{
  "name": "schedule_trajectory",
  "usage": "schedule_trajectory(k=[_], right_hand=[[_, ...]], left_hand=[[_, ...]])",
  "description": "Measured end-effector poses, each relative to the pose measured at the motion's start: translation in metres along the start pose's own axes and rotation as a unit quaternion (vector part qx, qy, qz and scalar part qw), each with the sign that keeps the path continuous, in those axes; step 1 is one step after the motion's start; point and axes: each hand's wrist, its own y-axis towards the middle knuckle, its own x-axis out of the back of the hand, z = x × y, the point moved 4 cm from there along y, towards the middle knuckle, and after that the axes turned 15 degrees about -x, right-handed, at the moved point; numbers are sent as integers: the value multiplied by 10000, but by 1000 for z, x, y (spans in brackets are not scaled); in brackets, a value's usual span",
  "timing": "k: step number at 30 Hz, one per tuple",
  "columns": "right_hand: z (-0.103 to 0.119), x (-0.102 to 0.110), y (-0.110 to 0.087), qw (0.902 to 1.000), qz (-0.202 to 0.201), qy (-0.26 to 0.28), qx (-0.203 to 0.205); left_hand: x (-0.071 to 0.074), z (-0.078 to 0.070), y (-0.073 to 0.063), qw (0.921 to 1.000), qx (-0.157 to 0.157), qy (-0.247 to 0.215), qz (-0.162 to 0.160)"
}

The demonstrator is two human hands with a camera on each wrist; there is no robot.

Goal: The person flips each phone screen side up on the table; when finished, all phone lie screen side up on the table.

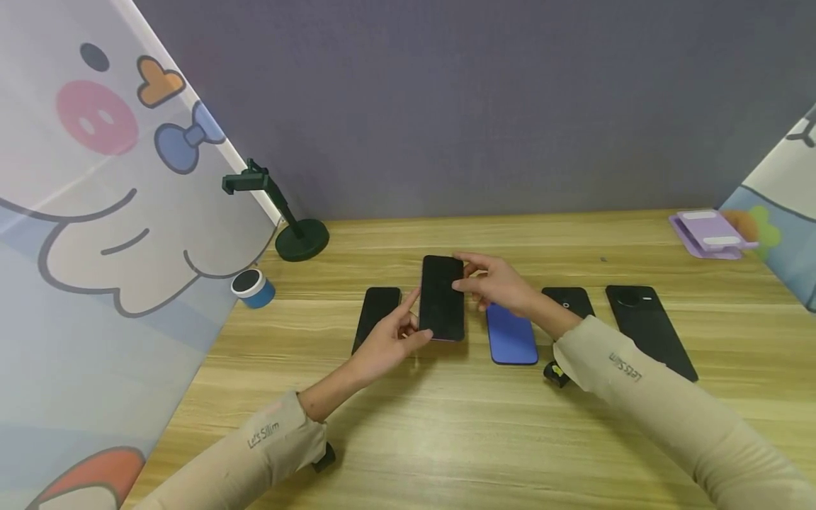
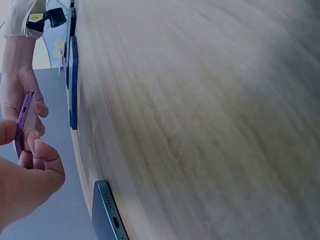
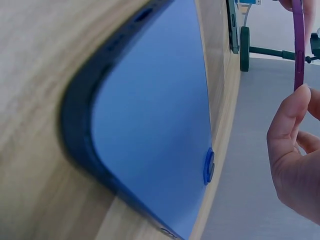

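A smartphone (image 1: 441, 301) with a dark screen and a purple edge is held up over the table between both hands. My left hand (image 1: 390, 340) pinches its lower left part, thumb at the bottom corner of the screen. At its upper right side, my right hand (image 1: 497, 283) grips the edge between thumb and fingers. The left wrist view shows the purple bottom edge (image 2: 25, 111) with its port, well off the tabletop. Left of it lies a dark phone (image 1: 375, 315), and a blue phone (image 1: 512, 336) rests below the right hand.
Farther right lie a black phone (image 1: 570, 301), partly behind the right forearm, and a larger black phone (image 1: 650, 329). A dark green stand (image 1: 302, 239) and a blue-white tub (image 1: 253, 288) stand at left. A purple folded holder (image 1: 710, 234) sits at the back right.
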Motion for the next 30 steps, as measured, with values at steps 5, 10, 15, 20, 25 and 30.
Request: schedule_trajectory(k=[5,10,15,20,25,30], right_hand=[[0,0,-1,9999,-30,-95,114],[-1,0,-2,9994,-83,-227,260],[-2,0,-2,9992,-73,-308,246],[-3,-2,0,9992,101,-323,193],[-5,-3,1,9994,284,-206,17],[-6,-5,1,9988,379,-200,-222]], left_hand=[[0,0,0,9999,30,-31,154],[-1,1,1,9993,29,-98,349],[-1,1,0,9991,26,-139,401],[0,3,-1,9987,49,-257,446],[1,5,-2,9980,200,-301,522],[1,7,-3,9963,437,-384,637]])
